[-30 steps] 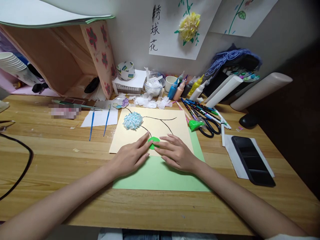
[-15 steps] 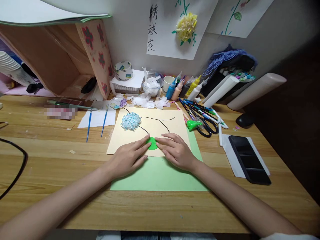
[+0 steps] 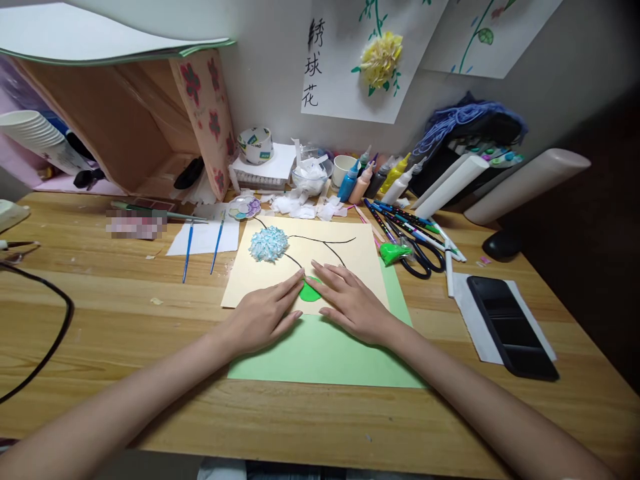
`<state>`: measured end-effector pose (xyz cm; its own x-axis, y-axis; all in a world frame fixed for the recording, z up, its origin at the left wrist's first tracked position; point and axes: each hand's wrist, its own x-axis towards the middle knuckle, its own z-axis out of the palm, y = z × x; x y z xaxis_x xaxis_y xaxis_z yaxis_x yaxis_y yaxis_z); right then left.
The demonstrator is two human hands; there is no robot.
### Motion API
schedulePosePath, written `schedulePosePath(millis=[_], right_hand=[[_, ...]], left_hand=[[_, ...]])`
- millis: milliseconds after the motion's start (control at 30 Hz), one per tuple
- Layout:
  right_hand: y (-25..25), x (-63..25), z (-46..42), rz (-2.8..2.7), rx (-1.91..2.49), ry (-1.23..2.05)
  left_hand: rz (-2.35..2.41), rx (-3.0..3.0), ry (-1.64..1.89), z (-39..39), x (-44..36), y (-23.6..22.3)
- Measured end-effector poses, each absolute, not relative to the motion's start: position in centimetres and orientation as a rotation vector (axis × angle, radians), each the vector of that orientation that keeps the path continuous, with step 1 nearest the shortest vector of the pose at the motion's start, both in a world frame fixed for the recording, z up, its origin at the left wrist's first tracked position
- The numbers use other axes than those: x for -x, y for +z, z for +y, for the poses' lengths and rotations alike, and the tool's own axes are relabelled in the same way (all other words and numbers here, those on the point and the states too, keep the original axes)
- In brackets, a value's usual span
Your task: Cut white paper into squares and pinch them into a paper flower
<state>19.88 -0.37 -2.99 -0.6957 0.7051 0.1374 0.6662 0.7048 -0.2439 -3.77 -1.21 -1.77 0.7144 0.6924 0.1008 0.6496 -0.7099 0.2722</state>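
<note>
A flat round piece of bright green modelling clay [image 3: 311, 291] lies near the lower edge of the cream paper [image 3: 240, 283]. My left hand [image 3: 265, 313] rests flat at its left side, fingers stretched out and fingertips by the clay's edge. From the right, my right hand [image 3: 353, 300] lies with fingers apart, its index fingertip touching the clay's upper part. Black branch lines run across the cream paper, and a fluffy pale blue paper flower [image 3: 269, 244] sits at its upper left. Under it is a larger green sheet [image 3: 320, 357].
Right of the paper are a bag of green clay [image 3: 395, 253], black scissors [image 3: 425, 259], several pens and a phone [image 3: 513, 327]. Paint bottles [image 3: 360, 183] and paper scraps [image 3: 300, 205] line the back. Two brushes [image 3: 187, 253] lie left; a black cable [image 3: 67, 320] curves farther left.
The camera view has shifted slightly, moving the scene rightward. My right index finger has slid up over the clay's top edge; my left hand stays beside the clay.
</note>
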Motion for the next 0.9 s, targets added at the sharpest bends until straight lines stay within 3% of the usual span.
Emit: schedulePosePath(millis=[533, 900], right_hand=[[-2.95, -19.91, -0.45, -2.661, 1.059, 0.210], [-2.72, -19.52, -0.52, -2.776, 0.952, 0.356]], left_hand=[[1.198, -2.687, 0.258, -1.39, 3.53, -1.60], [1.294, -2.588, 0.328, -1.32, 3.54, -2.06]])
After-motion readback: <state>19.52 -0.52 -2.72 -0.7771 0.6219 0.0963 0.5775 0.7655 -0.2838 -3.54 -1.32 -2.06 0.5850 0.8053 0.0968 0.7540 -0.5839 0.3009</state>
